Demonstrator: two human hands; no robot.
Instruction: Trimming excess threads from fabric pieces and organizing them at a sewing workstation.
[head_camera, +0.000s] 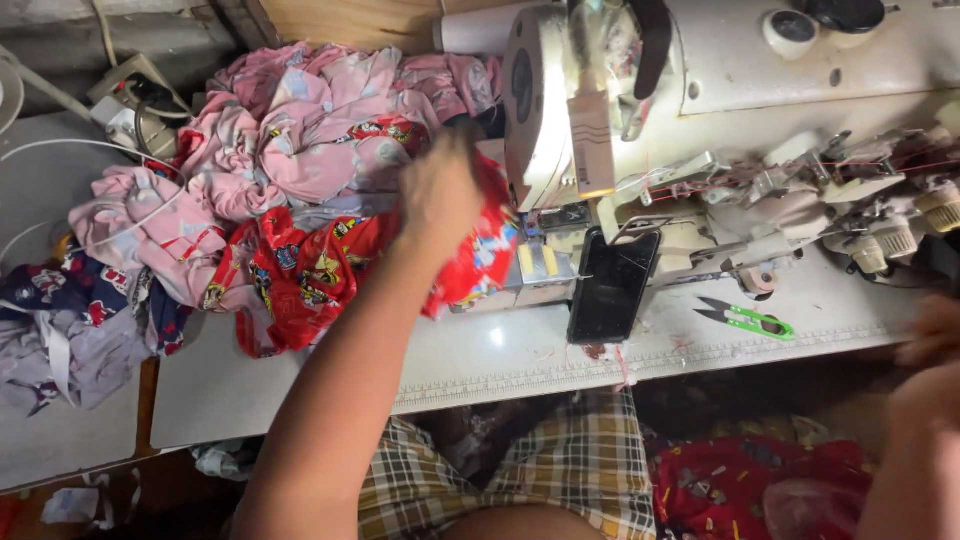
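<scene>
Left hand (438, 195): blurred, reached out over the red printed cloth (320, 265); fingers seem closed into it, though I can't tell for sure.
Red cloth: under and just right of that hand, against the sewing machine (700, 90).
Pink heap (300, 120): beyond the hand.
Right hand (930, 330): at the frame's edge, blurred, grip unclear.
Green snips (745, 318): near the right hand, on the table (500, 355).

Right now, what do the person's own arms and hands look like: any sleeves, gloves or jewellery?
Both arms are bare, with no sleeve in view. The left hand shows no glove, ring or wristband, though it is motion-blurred. The right hand is also ungloved, blurred at the frame edge.
</scene>
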